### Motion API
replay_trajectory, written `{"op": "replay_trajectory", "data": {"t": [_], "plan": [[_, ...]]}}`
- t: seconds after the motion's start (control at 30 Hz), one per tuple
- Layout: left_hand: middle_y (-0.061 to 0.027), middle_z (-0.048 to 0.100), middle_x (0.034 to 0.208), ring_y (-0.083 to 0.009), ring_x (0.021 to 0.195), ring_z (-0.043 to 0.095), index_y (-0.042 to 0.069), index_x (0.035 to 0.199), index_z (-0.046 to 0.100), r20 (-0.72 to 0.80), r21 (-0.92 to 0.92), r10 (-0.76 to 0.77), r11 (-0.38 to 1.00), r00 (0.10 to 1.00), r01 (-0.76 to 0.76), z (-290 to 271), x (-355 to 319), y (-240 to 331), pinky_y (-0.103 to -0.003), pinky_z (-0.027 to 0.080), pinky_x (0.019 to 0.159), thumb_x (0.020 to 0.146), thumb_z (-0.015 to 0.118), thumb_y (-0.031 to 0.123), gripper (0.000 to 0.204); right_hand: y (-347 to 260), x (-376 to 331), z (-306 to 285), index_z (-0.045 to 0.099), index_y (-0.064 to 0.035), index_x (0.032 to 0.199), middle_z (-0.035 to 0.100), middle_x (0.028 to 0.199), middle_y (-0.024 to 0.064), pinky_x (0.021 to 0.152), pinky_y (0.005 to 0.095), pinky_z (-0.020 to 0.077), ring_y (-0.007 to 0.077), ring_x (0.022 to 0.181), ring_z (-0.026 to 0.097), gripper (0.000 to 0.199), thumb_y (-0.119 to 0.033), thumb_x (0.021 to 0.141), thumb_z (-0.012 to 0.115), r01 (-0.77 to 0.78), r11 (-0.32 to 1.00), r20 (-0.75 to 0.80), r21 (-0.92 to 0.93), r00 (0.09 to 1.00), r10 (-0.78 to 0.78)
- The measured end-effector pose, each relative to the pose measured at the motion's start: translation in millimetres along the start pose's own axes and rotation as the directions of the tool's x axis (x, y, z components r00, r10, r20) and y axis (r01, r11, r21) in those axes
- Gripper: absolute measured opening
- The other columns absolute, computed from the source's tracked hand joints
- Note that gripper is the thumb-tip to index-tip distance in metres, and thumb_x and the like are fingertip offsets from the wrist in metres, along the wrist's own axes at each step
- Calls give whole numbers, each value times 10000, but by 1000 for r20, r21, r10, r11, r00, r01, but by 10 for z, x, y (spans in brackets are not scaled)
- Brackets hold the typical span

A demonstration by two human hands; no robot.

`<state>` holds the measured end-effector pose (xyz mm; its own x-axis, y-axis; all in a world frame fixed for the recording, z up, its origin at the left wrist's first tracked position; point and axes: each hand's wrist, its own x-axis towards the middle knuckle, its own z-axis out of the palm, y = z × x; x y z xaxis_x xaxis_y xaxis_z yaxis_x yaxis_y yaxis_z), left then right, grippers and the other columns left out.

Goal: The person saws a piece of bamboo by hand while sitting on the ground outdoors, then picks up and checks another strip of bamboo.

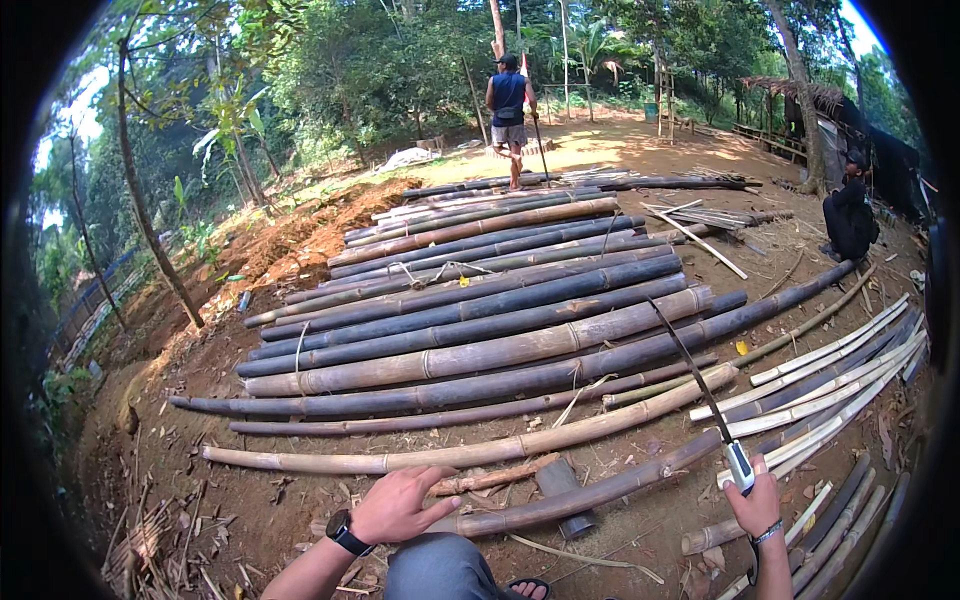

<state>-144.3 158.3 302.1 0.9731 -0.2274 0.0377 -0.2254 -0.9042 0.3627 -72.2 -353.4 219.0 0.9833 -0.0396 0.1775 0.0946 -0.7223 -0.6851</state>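
My right hand (754, 500) is closed round the pale grip of a pruning saw (738, 458). Its long, narrow dark blade points up and away over the bamboo. My left hand (405, 503) is held palm down above my knee, fingers loosely apart and holding nothing. Close by it lies a dark bamboo pole (600, 500), running from beside my knee toward the right. A short dark piece of bamboo (562, 487) sits under that pole. Just beyond the left hand stretches a long tan bamboo pole (500, 446).
Many bamboo poles (470, 362) lie side by side ahead. Pale split strips (840, 385) are stacked at the right, with more cut lengths (835, 540) nearer me. One person (510, 95) stands beyond the poles with a stick; another person (850, 215) crouches at the right.
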Motion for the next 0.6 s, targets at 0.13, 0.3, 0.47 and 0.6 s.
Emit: {"op": "replay_trajectory", "data": {"t": [0.13, 0.3, 0.47, 0.6], "plan": [[-224, 606, 1255, -388, 1160, 584, -1, 1367, 504, -60, -152, 328, 931, 943, -333, -349, -33, 728, -472, 453, 1006, 999, 547, 373, 526, -436, 5, 76, 492, -26, 1061, 633, 850, 254, 697, 518, 486, 457, 829, 629, 406, -221, 810, 745, 191, 964, 145, -183, 975, -166], [-149, 641, 1197, -278, 1126, 622, -2, 1283, 550, -216, 279, 578, 809, 787, -518, -835, -315, 1436, -414, 459, 993, 967, 566, 266, 415, -565, -159, 663, 497, -26, 1077, 640, 868, 284, 742, 546, 496, 477, 841, 634, 432, -222, 789, 753, 348, 899, 383, -264, 894, -234], [-66, 625, 946, -221, 935, 598, 62, 1028, 626, -460, 372, 643, 766, 612, -524, -895, -378, 1683, -380, 465, 864, 858, 587, 282, 281, -441, -313, 589, 489, -13, 1255, 680, 932, 326, 757, 594, 513, 490, 833, 663, 529, -326, 880, 692, 368, 822, 516, -434, 850, -109], [-68, 620, 933, -242, 958, 598, 38, 1002, 621, -532, 554, 647, 754, 546, -353, -764, -374, 1765, -389, 464, 884, 839, 575, 266, 284, -352, -282, 653, 488, -62, 1234, 651, 742, 309, 687, 598, 506, 520, 749, 645, 413, -334, 939, 588, 358, 836, 525, -417, 845, -100]]}}
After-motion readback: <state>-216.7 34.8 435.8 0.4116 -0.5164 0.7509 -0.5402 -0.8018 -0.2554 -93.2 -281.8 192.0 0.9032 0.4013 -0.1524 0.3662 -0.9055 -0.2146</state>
